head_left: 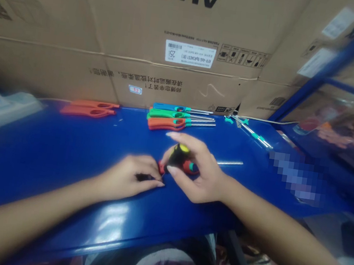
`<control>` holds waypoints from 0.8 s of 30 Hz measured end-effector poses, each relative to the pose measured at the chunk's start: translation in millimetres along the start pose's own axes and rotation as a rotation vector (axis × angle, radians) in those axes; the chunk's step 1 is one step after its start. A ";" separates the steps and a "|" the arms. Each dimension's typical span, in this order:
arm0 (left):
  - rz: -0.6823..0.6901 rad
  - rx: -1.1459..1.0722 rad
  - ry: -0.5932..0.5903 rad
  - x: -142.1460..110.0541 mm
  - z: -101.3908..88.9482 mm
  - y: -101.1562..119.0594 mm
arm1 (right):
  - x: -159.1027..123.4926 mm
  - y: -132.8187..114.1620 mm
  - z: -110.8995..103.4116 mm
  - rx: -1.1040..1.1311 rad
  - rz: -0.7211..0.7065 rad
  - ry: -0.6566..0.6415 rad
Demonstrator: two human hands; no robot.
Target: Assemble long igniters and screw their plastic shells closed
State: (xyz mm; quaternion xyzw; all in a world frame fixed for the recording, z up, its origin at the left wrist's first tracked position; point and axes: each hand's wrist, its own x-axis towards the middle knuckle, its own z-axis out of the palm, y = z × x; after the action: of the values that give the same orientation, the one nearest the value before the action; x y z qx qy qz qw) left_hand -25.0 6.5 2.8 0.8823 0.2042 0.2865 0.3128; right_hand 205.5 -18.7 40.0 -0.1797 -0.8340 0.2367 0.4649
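Desk (96, 143), blue and glossy: the red-handled lighter with a slim silver rod (188, 166) lies mid-surface between both hands. Left hand (130, 174): fingers bent, nearly closed, pinching the lighter's handle end. Right hand (202, 171): loosely curled, thumb and fingers closed around a black-and-yellow screwdriver-like handle (177, 159); tip contact hidden. Progress, judged: three pieces appear complete, a blue lighter (167, 106), a green lighter (161, 113) and an orange lighter (163, 123), rods fitted, side by side behind. Piece in hand judged unfinished. Apparently left: rodless orange-red plastic handles (84, 108) and loose silver rods with teal fittings (255, 136).
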 end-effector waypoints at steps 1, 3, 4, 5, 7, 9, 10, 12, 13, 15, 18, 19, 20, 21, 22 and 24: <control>0.001 -0.005 -0.003 0.4 -0.1 0.3 | -1.2 0.7 0.7 0.021 0.013 0.016; 0.006 -0.013 -0.012 1.2 -0.3 1.1 | -2.6 1.4 1.3 0.059 0.032 0.039; 0.009 -0.016 -0.021 1.6 -0.5 1.5 | -2.7 1.4 1.0 0.073 0.037 0.039; 0.017 -0.020 -0.031 1.8 -0.6 2.0 | -2.4 1.2 0.5 0.084 0.044 0.029; 0.030 -0.030 -0.051 1.8 -0.8 2.7 | -0.8 0.4 -1.3 0.099 0.056 0.011; 0.033 -0.042 -0.049 1.4 -0.8 3.2 | 1.1 -0.1 -3.0 0.105 0.067 0.016; 0.030 -0.043 -0.033 1.1 -0.8 3.4 | 2.0 -0.1 -3.6 0.103 0.071 0.031; 0.015 -0.028 0.020 0.6 -1.1 4.2 | 3.1 0.5 -4.0 0.086 0.071 0.082; 0.006 -0.012 0.053 0.5 -1.3 4.7 | 3.4 1.1 -3.8 0.067 0.068 0.115; -0.014 0.028 0.116 0.7 -2.0 5.6 | 3.3 2.8 -2.8 0.022 0.057 0.185; -0.034 0.101 0.161 1.1 -2.3 4.8 | 2.2 6.1 -0.9 -0.031 0.044 0.252; -0.046 0.130 0.152 1.0 -2.0 3.8 | 1.7 7.4 -0.3 -0.044 0.039 0.256; -0.059 0.157 0.134 0.8 -1.5 2.6 | 1.2 8.6 0.2 -0.060 0.030 0.254; -0.074 0.180 0.111 0.6 -0.9 1.2 | 0.6 9.8 0.5 -0.079 0.018 0.250; -0.088 0.197 0.088 0.2 -0.2 -0.2 | 0.1 11.0 0.8 -0.099 0.004 0.246; -0.104 0.208 0.049 -0.2 1.0 -2.4 | -0.9 12.8 1.1 -0.134 -0.029 0.238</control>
State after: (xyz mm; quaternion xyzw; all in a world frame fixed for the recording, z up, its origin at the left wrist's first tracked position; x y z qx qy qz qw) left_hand -24.9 7.7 0.5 0.8908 0.2858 0.2690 0.2289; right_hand 206.0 -8.9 31.7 -0.2250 -0.7892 0.1508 0.5512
